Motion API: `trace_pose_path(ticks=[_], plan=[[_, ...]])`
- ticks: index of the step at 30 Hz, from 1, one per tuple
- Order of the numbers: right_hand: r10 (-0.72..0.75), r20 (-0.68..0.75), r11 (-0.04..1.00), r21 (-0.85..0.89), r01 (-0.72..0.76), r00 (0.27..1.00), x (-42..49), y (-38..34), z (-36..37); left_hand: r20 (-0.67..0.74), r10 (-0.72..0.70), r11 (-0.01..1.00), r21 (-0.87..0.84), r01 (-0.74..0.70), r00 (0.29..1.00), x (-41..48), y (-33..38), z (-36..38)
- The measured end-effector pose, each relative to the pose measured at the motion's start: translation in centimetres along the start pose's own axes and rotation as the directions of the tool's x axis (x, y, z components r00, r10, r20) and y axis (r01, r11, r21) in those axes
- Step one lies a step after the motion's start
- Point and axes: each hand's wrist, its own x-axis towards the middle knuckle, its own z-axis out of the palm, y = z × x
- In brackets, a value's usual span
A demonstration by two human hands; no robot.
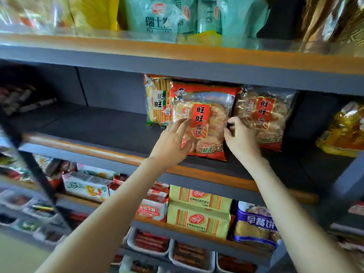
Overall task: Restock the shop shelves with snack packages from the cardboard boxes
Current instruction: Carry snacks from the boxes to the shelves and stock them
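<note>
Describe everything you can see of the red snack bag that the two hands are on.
The red snack bag is glossy plastic with a clear window showing pale round crackers, a cartoon figure at top left and a red label with Chinese characters. It stands upright on the dark shelf. The left hand lies flat against its front; the right hand curls round its right edge. A brownish bag stands beside it on the right.

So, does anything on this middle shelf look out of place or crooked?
Only one thing: the red cracker bag, between the left hand and the right hand, stands further forward than the yellow bag and the brown bag, overlaps both and seems to lean slightly. Nothing looks torn or spilled.
</note>
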Motion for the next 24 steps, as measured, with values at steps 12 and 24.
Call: trace_pose_path(ticks=[12, 24], plan=[[-0.488, 0.392, 0.745, 0.652, 0.139, 0.780, -19.5, -19.6, 11.8, -0.088, -0.696, 0.717, -0.143, 0.682, 0.713, -23.2, -3.4, -8.0], [-0.793, 0.593, 0.566, 0.802, 0.191, -0.143, -43.4, -35.3, 19.5, -0.297, -0.920, -0.136, -0.374, 0.917, -0.258, -54.0, -1.2, -13.5]])
